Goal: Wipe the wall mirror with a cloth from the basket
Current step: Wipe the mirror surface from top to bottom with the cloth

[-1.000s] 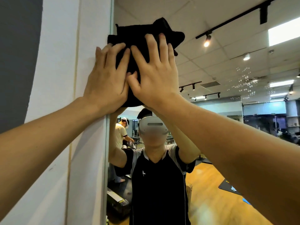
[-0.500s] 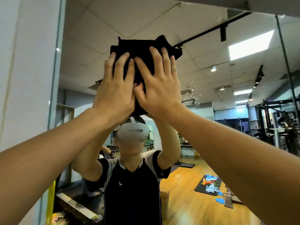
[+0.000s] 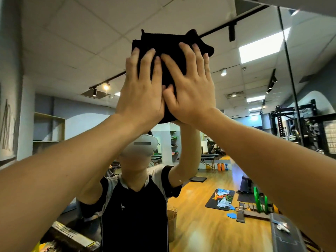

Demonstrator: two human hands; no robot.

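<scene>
A folded black cloth (image 3: 167, 42) lies flat against the wall mirror (image 3: 245, 124), high up near its top. My left hand (image 3: 141, 95) and my right hand (image 3: 190, 91) press side by side on the cloth, fingers spread upward, thumbs touching. The cloth's upper edge and right corner stick out above my fingers. The mirror fills nearly the whole view and reflects me with both arms raised. In the reflection, a wicker basket (image 3: 171, 222) stands on the wooden floor behind me.
A dark vertical seam (image 3: 289, 73) divides the mirror panels at the right. The reflection shows a wooden floor, a black mat with coloured items (image 3: 221, 199), gym racks (image 3: 307, 124) at the right and ceiling track lights.
Both hands have slid the cloth to the right across the glass, away from the mirror's left edge and the white wall, which has left the view.
</scene>
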